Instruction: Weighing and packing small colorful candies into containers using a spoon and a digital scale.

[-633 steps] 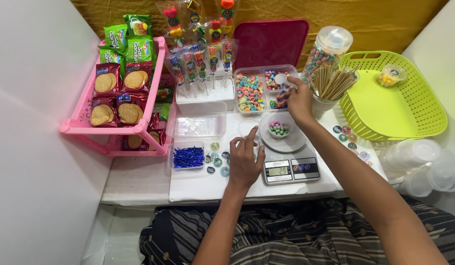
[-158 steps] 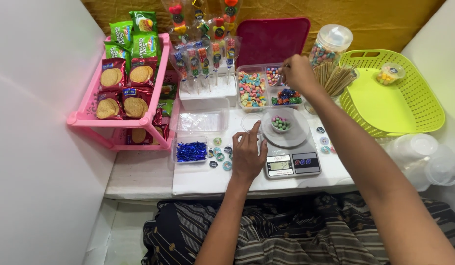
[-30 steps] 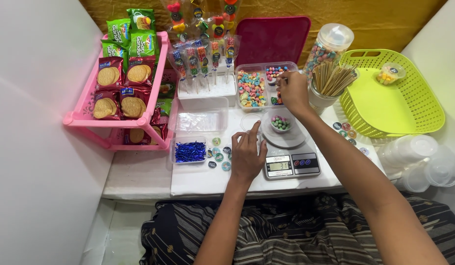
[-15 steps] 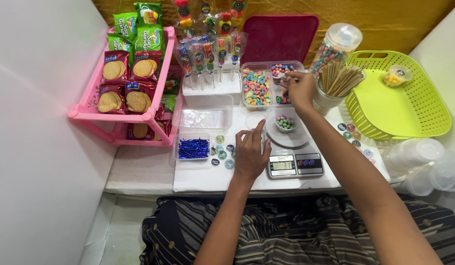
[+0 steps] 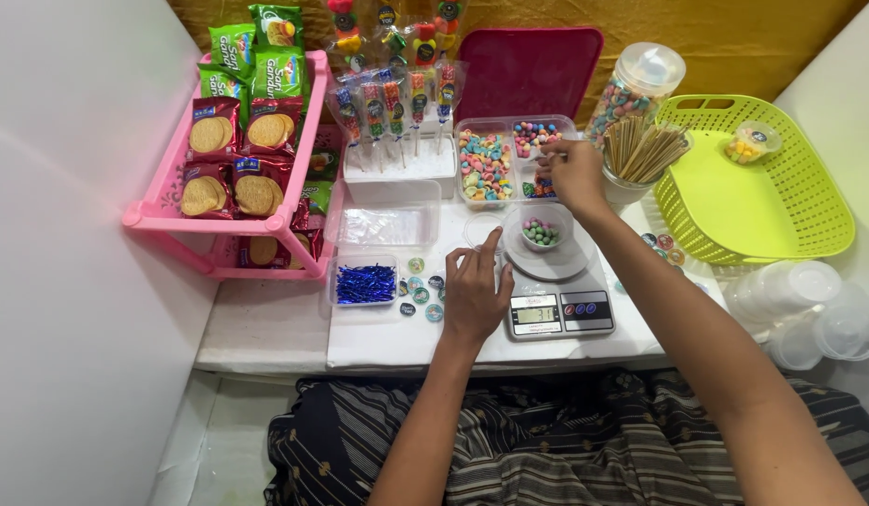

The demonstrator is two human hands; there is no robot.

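**Right hand over the candy tray, cup on the scale just below it**

Head view, the only one here: the right hand (image 5: 575, 173) hovers over the clear divided tray (image 5: 514, 159), fingertips bunched together and pointing down into the right-hand compartment of small candies. Whether a candy is actually pinched between them is too small to tell. The little clear cup (image 5: 544, 230), holding a few green and pink candies, sits on the round platter of the scale (image 5: 558, 300), just toward the person from that hand, so the right hand is clearly the nearer one. The tray's long axis runs left to right across the table.

The left hand (image 5: 476, 290) rests on the white tabletop just left of the scale, fingers loosely spread, index raised toward a clear round lid (image 5: 481, 230), holding nothing.

Materials-wise: tray, cup and lid are thin glossy plastic, the candies smooth and pebble-shaped. Wooden sticks (image 5: 640, 150) stand bundled in a cup beside the right hand, with a woven-look green basket (image 5: 781, 201) further right.
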